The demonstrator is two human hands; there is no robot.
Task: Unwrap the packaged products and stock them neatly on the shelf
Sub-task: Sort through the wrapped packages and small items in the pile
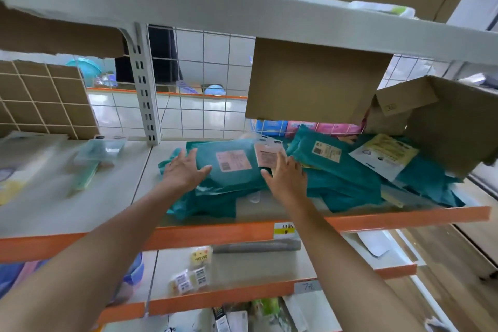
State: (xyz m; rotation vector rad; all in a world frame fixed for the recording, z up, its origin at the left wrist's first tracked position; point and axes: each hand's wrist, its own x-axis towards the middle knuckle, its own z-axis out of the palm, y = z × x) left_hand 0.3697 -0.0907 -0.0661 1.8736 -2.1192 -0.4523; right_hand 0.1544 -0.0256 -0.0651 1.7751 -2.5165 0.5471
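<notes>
Several teal plastic mailer packages lie piled on the middle shelf (pixel 204 233), which has an orange front edge. The top package (pixel 231 167) carries a pink shipping label. My left hand (pixel 184 171) rests flat on that package's left end, fingers straight. My right hand (pixel 287 178) lies on its right end, fingers spread beside a second pink label (pixel 266 158). More teal packages (pixel 320 156) with yellow and white labels spread to the right.
A cardboard flap (pixel 312 81) hangs just above the pile, and an open cardboard box (pixel 442 118) sits at the right. A wire grid backs the shelf, with an upright post (pixel 144 83) left of the pile. Small clear packs (pixel 99 151) lie at the left. Lower shelves hold small goods.
</notes>
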